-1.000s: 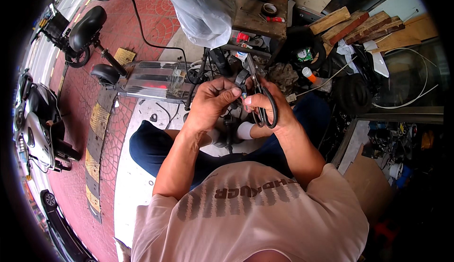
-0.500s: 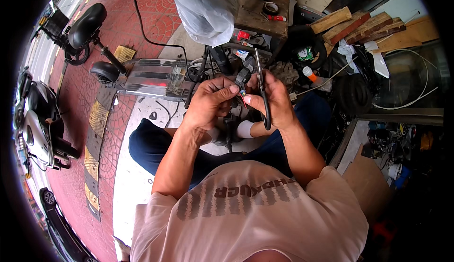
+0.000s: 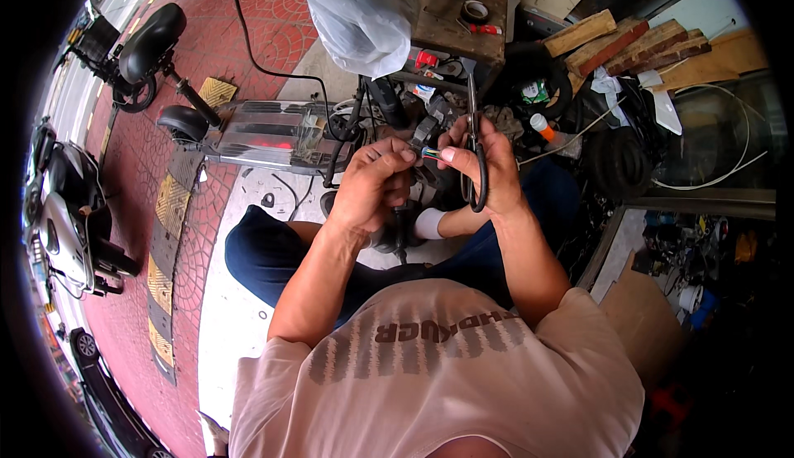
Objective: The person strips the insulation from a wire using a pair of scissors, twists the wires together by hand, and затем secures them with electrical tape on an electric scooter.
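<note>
My left hand [image 3: 379, 178] is closed, pinching a dark cable between thumb and fingers. From its end stick out several thin coloured wires [image 3: 431, 153], in front of my chest. The tips of my right hand's [image 3: 490, 168] thumb and fingers press on those wires from the other side. Hanging in the same right hand is a pair of scissors [image 3: 474, 119] with black handles, its blades pointing away from me. Just beyond the hands are dark parts of an electric scooter [image 3: 269, 131], whose long deck stretches left; a plastic bag partly covers its front.
A wooden table [image 3: 459, 23] with a tape roll [image 3: 475, 12] and red-handled tool stands ahead. Wood pieces [image 3: 637, 48], tyres [image 3: 620, 164] and an orange-capped bottle [image 3: 542, 127] crowd the right. A black saddle [image 3: 155, 43] rises at the left; parked motorbikes [image 3: 74, 239] stand beyond.
My right hand has turned slightly and shifted right with the scissors, whose blades now stand further right. The coloured wires have swung from pointing down to stretching sideways between my hands.
</note>
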### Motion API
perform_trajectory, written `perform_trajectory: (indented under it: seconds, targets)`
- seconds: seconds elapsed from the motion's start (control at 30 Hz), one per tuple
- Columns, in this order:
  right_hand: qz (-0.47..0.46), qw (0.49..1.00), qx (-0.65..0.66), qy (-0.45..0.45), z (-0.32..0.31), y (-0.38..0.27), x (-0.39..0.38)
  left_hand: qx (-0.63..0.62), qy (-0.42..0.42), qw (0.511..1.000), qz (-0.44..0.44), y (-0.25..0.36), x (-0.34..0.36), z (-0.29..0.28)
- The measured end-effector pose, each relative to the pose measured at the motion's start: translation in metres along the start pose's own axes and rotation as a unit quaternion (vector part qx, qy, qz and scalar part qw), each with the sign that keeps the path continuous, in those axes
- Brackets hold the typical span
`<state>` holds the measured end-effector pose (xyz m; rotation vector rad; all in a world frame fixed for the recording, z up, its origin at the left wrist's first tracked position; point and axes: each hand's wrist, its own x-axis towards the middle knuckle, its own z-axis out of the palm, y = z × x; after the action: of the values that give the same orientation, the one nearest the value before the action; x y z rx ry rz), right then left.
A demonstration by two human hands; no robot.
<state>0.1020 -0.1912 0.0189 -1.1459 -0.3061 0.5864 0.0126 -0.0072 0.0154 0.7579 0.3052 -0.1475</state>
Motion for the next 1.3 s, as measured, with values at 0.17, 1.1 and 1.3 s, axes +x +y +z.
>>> perform_trajectory:
  seconds: [0.17,1.1,1.3]
  targets:
    - [0.044,0.989,-0.084,-0.112,-0.01,-0.018,0.004,-0.016,-0.03,0.998,-0.056,0.001,-0.004,-0.01]
    - [0.068,0.996,0.041,0.037,0.008,0.012,0.002,0.184,0.068,0.969,0.148,-0.025,-0.004,-0.007]
    - [0.067,0.997,0.029,0.019,0.007,0.01,0.005,0.12,0.039,0.986,0.112,-0.027,-0.006,-0.008]
